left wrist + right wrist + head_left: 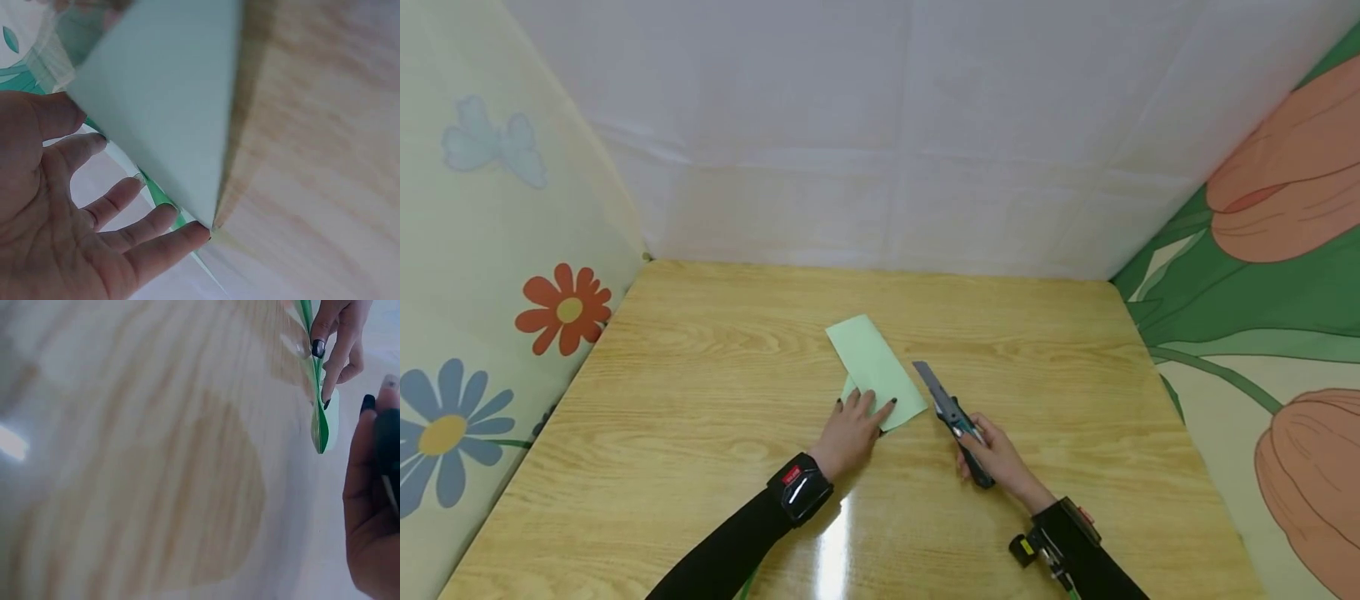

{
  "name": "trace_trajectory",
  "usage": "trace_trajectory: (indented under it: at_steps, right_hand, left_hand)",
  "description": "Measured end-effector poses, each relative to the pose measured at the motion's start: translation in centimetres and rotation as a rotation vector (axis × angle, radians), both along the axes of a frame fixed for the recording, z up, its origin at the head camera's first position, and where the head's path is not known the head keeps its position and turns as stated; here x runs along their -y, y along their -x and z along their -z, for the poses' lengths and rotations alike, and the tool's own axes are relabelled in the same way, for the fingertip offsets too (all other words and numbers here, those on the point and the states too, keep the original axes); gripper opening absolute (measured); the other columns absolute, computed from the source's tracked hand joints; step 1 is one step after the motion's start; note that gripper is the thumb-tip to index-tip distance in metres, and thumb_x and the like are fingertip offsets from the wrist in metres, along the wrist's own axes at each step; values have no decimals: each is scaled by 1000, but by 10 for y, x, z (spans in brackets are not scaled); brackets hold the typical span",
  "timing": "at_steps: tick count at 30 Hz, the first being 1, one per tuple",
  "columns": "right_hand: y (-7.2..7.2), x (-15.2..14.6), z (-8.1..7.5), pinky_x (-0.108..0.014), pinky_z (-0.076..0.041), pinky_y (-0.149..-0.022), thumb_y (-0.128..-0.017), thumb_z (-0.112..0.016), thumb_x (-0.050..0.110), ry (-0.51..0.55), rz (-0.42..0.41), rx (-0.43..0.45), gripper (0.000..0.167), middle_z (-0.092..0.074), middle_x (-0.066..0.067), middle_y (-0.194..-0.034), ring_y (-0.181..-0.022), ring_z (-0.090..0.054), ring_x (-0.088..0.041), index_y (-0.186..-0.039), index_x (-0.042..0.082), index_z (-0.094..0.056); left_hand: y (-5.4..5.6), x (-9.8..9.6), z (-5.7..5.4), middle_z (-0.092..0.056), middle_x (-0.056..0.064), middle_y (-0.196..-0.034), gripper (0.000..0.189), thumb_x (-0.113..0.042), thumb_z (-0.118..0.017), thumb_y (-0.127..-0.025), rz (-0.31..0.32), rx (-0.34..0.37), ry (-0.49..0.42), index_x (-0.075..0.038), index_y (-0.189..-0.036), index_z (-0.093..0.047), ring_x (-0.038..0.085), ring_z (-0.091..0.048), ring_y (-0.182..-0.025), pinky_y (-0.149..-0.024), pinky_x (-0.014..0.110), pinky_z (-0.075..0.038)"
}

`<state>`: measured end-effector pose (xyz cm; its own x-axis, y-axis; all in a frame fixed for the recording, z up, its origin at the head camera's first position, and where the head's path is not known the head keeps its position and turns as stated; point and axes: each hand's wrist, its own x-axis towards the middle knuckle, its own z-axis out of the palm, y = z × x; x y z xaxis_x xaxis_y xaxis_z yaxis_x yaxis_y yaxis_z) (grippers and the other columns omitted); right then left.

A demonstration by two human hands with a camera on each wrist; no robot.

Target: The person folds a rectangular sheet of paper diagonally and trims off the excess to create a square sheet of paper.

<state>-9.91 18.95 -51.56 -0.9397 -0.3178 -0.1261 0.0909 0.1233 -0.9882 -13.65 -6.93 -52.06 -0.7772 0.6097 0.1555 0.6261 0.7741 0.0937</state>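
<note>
A folded sheet of light green paper (pixel 878 367) lies slanted near the middle of the table. My left hand (pixel 848 435) rests on its near end with fingers spread, thumb towards the lower right corner. In the left wrist view those fingertips sit along the edge of the paper (pixel 169 94). Just right of the paper, my right hand (pixel 1000 462) grips a utility knife (pixel 953 417) by its dark handle. Its grey blade is out and points up and left, beside the paper. Seen from the right wrist, the paper's folded layers (pixel 320 431) bulge slightly apart at the edge.
The wooden table (pixel 737 333) has a bright glare streak near its front. A white cloth (pixel 887 167) hangs behind it. Printed flower sheets stand along the left (pixel 467 275) and right (pixel 1247 358) sides.
</note>
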Motion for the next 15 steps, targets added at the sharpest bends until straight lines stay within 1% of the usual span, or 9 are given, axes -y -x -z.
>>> trace_trajectory:
  at_steps: [2,4,6,7,9,10,11,13,15]
  right_hand:
    - [0,-1,0,-24,-48,-47,-98,-48,8,-15,-7,-2,20,-60,-12,-66,-50,-56,-10,-101,-10,-39]
    - [1,-1,0,-24,-49,-48,-97,-50,7,-33,-10,-12,19,-60,-15,-67,-52,-56,-10,-100,-9,-40]
    - [0,-3,1,-24,-50,-52,-96,-51,5,-52,-21,-23,18,-61,-21,-70,-56,-58,-11,-100,-9,-40]
    - [0,-4,0,-24,-50,-54,-95,-51,5,-66,-31,-31,18,-61,-24,-72,-58,-59,-11,-101,-9,-40]
    - [-1,-7,1,-25,-51,-56,-94,-52,3,-101,-53,-47,20,-61,-28,-76,-61,-60,-13,-105,-9,-40]
    - [-1,-9,1,-27,-52,-58,-94,-53,2,-116,-64,-61,23,-61,-30,-79,-63,-61,-16,-110,-9,-41]
    - [-2,-10,1,-28,-52,-58,-93,-54,2,-141,-73,-79,27,-60,-30,-85,-64,-62,-19,-115,-9,-42]
    - [-4,-13,1,-32,-53,-67,-91,-59,3,-248,-85,-172,38,-61,-28,-97,-76,-65,-23,-125,-7,-45]
    - [-6,-15,1,-35,-53,-75,-88,-64,6,-385,-102,-300,44,-62,-22,-110,-89,-65,-26,-130,-2,-50]
  left_hand:
    - [1,-1,0,-49,19,-113,49,-13,-66,-84,-4,-35,6,-14,-131,-54,42,-51,-106,-78,53,-51]
    - [2,-2,0,-49,18,-111,50,-12,-67,-82,-8,-54,20,-15,-131,-55,40,-51,-104,-76,52,-52]
    - [3,-2,-1,-49,18,-112,53,-10,-67,-80,-7,-48,32,-16,-131,-55,40,-51,-105,-76,51,-52]
    - [4,-1,-1,-49,18,-114,53,-9,-67,-79,-5,-32,31,-16,-130,-55,41,-51,-106,-76,52,-52]
    - [5,0,-2,-47,21,-122,54,-8,-65,-80,-3,42,36,-16,-133,-54,44,-48,-112,-82,55,-49]
    - [6,1,-3,-46,22,-126,55,-8,-65,-80,-3,79,38,-16,-134,-53,45,-47,-114,-84,56,-48]
    - [7,2,-4,-44,23,-131,56,-8,-64,-81,-5,120,40,-17,-135,-52,46,-45,-117,-86,58,-46]
    - [8,4,-5,-40,25,-136,51,-10,-61,-86,-10,193,28,-17,-136,-50,48,-42,-121,-90,60,-43]
    - [10,5,-7,-37,26,-141,48,-13,-57,-91,-14,251,26,-18,-138,-48,48,-39,-124,-93,61,-40]
